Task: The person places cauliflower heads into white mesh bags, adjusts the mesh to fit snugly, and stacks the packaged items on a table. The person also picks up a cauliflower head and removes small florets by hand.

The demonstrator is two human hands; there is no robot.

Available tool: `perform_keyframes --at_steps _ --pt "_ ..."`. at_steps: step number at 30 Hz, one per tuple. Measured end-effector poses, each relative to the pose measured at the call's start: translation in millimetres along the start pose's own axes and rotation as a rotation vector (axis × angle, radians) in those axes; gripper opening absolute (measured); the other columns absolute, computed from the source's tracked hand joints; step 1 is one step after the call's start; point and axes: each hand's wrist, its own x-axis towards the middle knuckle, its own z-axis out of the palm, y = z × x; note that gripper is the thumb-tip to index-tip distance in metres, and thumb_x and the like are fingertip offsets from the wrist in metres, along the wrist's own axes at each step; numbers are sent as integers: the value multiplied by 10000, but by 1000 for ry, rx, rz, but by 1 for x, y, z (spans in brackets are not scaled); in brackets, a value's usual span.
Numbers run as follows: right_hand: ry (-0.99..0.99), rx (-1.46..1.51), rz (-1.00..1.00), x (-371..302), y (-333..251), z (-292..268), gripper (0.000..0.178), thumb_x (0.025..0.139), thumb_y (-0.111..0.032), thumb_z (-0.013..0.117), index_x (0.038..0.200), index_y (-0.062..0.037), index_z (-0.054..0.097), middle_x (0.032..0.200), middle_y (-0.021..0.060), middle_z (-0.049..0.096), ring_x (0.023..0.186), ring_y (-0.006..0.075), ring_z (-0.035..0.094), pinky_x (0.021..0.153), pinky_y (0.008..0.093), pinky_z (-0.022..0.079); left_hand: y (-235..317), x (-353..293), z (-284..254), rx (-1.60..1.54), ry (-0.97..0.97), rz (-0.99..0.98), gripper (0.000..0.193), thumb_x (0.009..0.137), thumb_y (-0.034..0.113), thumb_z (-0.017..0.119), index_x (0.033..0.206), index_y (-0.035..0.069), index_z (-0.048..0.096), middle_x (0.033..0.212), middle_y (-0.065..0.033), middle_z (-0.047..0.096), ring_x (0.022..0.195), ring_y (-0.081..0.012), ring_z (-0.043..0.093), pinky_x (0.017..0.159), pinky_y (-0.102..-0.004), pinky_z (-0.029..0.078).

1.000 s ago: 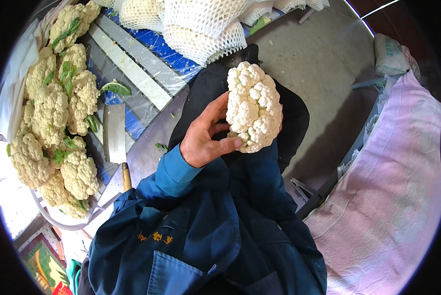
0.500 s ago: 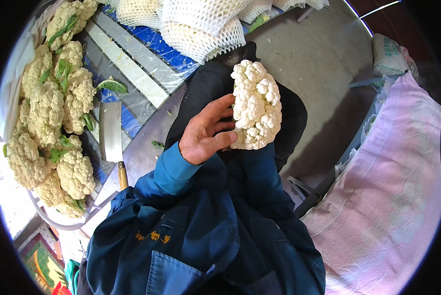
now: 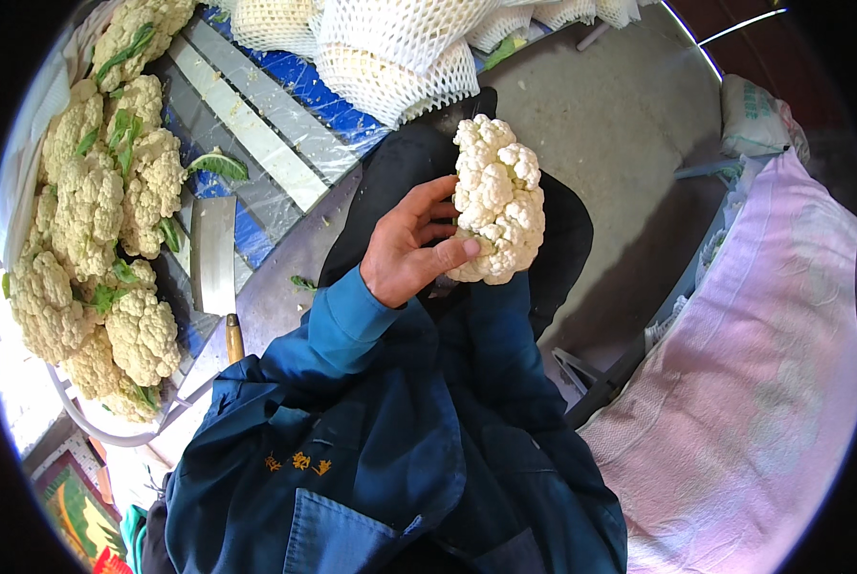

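Note:
A cream-white cauliflower head (image 3: 500, 201) is held up over my lap, its knobbly curd facing right and up. My left hand (image 3: 417, 244) is closed on its left side, thumb across the lower front and fingers at the edge behind. My right sleeve (image 3: 500, 311) runs up beneath the cauliflower, which hides my right hand. On the left, several more cauliflower heads (image 3: 89, 215) with scraps of green leaf are piled together. A cleaver (image 3: 215, 253) with a wooden handle lies beside them on the striped table (image 3: 247, 120).
White foam net sleeves (image 3: 395, 48) are heaped at the table's far end. A loose green leaf (image 3: 219, 165) lies near the cleaver. To my right a large pinkish woven cloth (image 3: 735, 402) covers something bulky; a white sack (image 3: 761, 120) stands beyond it on the concrete floor (image 3: 601, 115).
The cauliflower has turned slightly and shifted a little upward. My left hand has moved slightly right with it, its thumb now reaching further over the curd.

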Motion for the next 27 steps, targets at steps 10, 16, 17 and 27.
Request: perform_keyframes --at_steps 10,16,17,27 --pt "-114 269 58 -13 -75 50 741 981 -545 382 1481 0 431 1410 220 559 1218 369 614 1020 510 522 -15 -7 0 116 164 259 482 892 81 763 1296 -19 518 1323 -157 569 1174 -248 607 986 -395 533" --pt "-275 523 96 -17 -80 58 778 979 -591 354 1504 -19 410 1482 210 498 1313 389 538 1104 522 449 -12 -8 -3 245 184 342 393 870 59 780 1202 -23 587 1318 -160 539 1137 -240 623 923 -380 567" --pt "-216 401 101 -19 -85 63 781 978 -593 358 1505 -19 408 1484 209 496 1317 390 534 1106 522 446 -10 -9 -4 267 195 344 372 864 54 783 1178 -26 602 1319 -164 540 1127 -241 627 914 -376 570" --pt "-260 751 316 -27 -94 80 705 1016 -529 341 1491 -16 431 1485 200 503 1342 384 511 1130 502 421 6 -10 -20 814 240 612 317 764 -6 811 1064 32 717 1282 -181 587 1144 -320 613 957 -396 516"
